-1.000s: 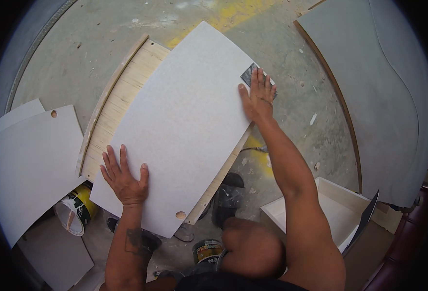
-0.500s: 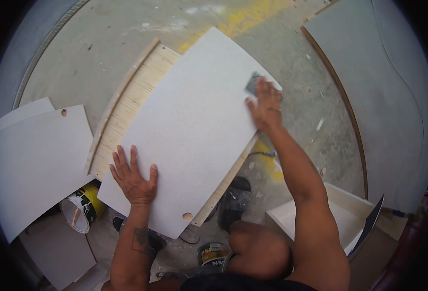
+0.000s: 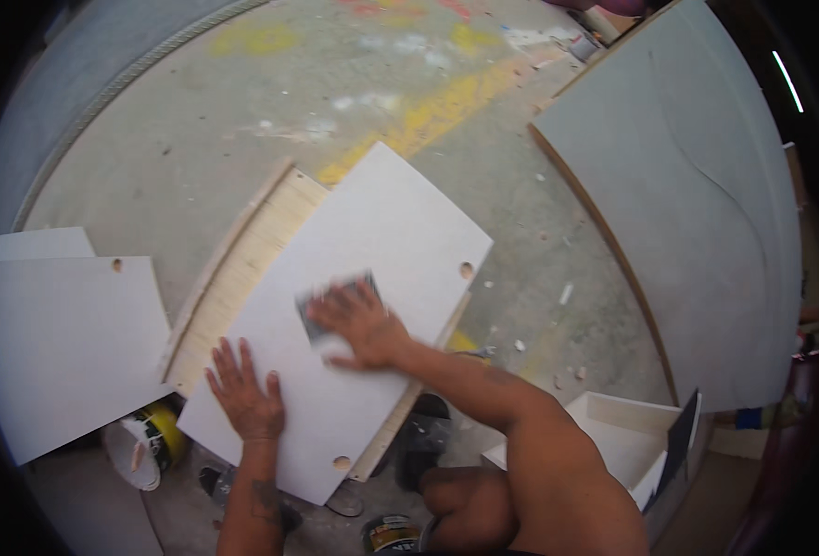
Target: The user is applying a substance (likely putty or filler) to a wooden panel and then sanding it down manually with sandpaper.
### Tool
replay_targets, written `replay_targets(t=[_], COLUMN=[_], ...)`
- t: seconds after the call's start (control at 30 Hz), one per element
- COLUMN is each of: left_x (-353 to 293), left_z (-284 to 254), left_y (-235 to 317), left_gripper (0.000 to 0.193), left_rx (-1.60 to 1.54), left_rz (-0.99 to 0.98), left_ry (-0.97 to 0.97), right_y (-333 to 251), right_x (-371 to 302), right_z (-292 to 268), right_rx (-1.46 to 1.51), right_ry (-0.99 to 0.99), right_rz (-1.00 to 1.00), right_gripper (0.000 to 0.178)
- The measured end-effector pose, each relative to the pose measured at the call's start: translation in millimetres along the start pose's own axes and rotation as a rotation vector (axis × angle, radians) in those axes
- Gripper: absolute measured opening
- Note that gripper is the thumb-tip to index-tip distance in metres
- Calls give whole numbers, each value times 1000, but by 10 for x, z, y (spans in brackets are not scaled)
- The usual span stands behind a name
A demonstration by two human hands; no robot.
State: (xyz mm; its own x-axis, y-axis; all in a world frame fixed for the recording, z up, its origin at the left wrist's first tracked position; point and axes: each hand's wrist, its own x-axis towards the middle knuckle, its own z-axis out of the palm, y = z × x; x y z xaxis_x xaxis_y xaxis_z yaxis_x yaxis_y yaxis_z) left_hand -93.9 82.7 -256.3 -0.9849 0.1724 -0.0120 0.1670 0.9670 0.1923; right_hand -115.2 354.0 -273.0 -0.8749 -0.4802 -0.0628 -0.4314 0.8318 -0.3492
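A white panel (image 3: 400, 213) with a round hole near two of its corners lies aslant on a pale wooden board (image 3: 242, 264) in front of me. My left hand (image 3: 247, 398) rests open on the panel's near left part, fingers spread. Under my right hand (image 3: 358, 324) is a dark grey sheet, which looks like sandpaper (image 3: 307, 320), pressed flat against the middle of the panel. The fingers of that hand are stretched out over the sheet and somewhat blurred; they cover most of it.
More white panels (image 3: 66, 343) lie at the left, above a tipped yellow-and-black bucket (image 3: 140, 449). A white drawer-like box (image 3: 622, 417) stands at the lower right. Beyond it leans a large grey panel (image 3: 669, 204). Another can (image 3: 391, 535) sits by my leg.
My right hand has swept the sheet from the panel's far right corner to its middle, uncovering a hole there. My left hand stays on the panel. The view has tilted up.
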Motion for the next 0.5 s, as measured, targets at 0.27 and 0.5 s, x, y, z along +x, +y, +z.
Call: replay_targets(t=[0.27, 0.5], left_x=[-63, -61], left_z=[56, -67], left_y=[-126, -193], left_gripper=[81, 92], left_rx=[-141, -480], left_rz=[68, 122], left_ry=[101, 273], right_y=[186, -1086], right_x=[1021, 528], right_z=[-81, 338], right_rx=[-114, -24], right_ry=[437, -74], right_rz=[576, 44], right_gripper=[84, 85])
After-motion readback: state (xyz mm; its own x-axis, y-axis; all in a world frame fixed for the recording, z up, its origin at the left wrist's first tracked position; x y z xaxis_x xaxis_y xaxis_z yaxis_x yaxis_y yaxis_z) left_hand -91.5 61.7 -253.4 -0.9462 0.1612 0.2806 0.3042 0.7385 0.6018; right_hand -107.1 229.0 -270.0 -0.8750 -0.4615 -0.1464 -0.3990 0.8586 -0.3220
